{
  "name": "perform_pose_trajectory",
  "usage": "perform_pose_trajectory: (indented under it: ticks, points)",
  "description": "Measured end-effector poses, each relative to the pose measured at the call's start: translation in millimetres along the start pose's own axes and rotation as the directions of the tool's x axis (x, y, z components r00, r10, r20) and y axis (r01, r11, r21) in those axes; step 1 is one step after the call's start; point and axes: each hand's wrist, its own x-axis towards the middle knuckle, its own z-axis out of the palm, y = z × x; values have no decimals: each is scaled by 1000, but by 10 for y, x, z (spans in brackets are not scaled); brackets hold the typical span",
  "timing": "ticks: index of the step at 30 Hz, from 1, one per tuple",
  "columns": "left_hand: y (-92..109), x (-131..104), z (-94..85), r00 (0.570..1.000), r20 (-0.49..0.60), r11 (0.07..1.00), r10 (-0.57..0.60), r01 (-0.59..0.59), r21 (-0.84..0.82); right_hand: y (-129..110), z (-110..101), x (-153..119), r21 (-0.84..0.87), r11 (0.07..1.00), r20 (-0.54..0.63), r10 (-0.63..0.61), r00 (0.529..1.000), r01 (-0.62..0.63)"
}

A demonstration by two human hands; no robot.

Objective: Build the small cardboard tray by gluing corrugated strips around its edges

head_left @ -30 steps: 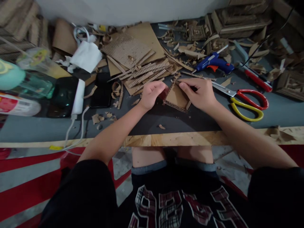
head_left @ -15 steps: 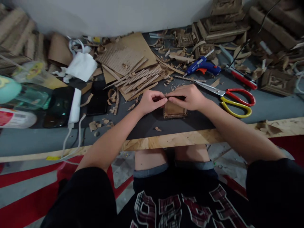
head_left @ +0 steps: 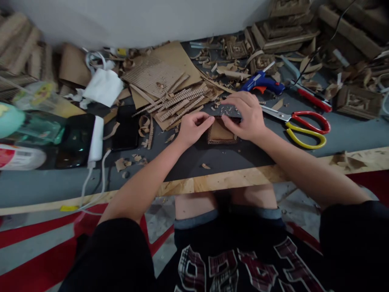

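Observation:
A small, shallow cardboard box (head_left: 223, 132) with corrugated edging lies on the dark tabletop in front of me. My left hand (head_left: 195, 129) pinches its far left corner between thumb and fingers. Over its right side is my right hand (head_left: 246, 115), the fingers arched and apart from the thumb. That thumb rests by the box's far edge, and small scraps show in the gap between thumb and fingers. The right wall is partly hidden by this hand.
Scissors (head_left: 306, 127) with red and yellow handles lie to the right, behind them a blue glue gun (head_left: 264, 83). Cut corrugated strips (head_left: 182, 105) lie on cardboard sheets (head_left: 178, 61) at the back. A black phone (head_left: 125, 127) is at left. The wooden table edge (head_left: 212, 182) runs in front.
My right hand has lifted and spread, its fingers moving away from the thumb and the box's far edge. My left hand stays at the corner. The view has shifted slightly.

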Motion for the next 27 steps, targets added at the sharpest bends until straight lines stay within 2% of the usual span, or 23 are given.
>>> perform_pose_trajectory:
  ticks: [5, 9, 13, 19, 24, 27]
  points:
    - [19, 1, 4, 998, 28, 997, -60, 61, -55, 13, 29, 9, -59, 997, 40, -37, 999, 40]
    - [46, 4, 0, 995, 22, 993, -97, 98, -73, 29, 49, 18, -16, 997, 25, -77, 997, 78]
    - [60, 10, -8, 993, 52, 991, -107, 111, -75, 41, 57, 24, 15, 998, 1, -62, 998, 62]
    - [42, 14, -8, 986, 54, 986, -159, 160, -33, 60, 52, 29, 18, 998, 24, -68, 997, 68]
    - [16, 24, -3, 991, -19, 987, -130, 131, 92, 59, 45, 33, 21, 999, 53, -41, 998, 40]
    - [31, 31, 2, 986, 11, 985, -168, 167, 42, 56, 40, 34, 0, 999, 51, -37, 998, 37]
